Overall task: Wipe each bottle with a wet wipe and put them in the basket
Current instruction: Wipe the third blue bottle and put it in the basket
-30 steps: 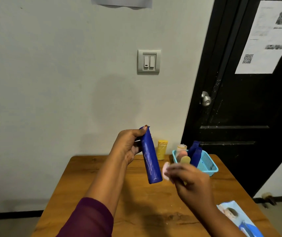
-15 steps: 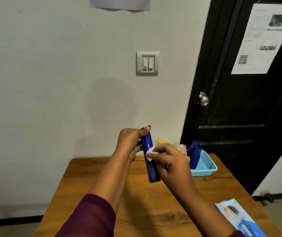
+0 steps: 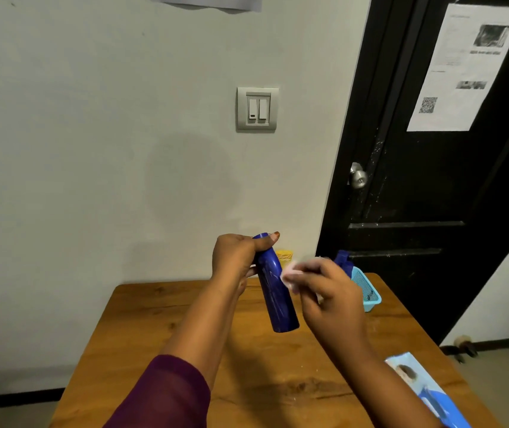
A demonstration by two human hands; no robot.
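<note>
Bottle [image 3: 274, 291], dark blue and slim, hangs in the air above the wooden worktop [image 3: 185, 335], in front of the person and not yet at the basket [image 3: 367, 291]. The left hand [image 3: 236, 257] grips it by the top end alone, fingers wrapped round the neck and the thumb laid across the cap, so the whole length of the body is left bare for cleaning. It tilts with its base down and slightly to the right, which turns its side toward the other hand. The right hand [image 3: 324, 291] pinches a small pale wipe [image 3: 290, 274] between thumb and curled fingertips at the upper right side of the bottle. That hand is blurred, so the wipe seems to be against the surface, though contact is not certain. The left forearm rises steeply from a purple sleeve [image 3: 166, 393] with the wrist bent. The right forearm comes in from the lower right, the back of the hand facing the camera. The light blue basket sits at the far right of the worktop, partly behind the right hand, close enough for a short carry, and a second blue bottle [image 3: 344, 261] stands upright in it. A yellow bottle [image 3: 284, 254] stands near the wall, seen between the hands. A wipe packet [image 3: 426, 393] lies at the near right corner, within easy reach.
</note>
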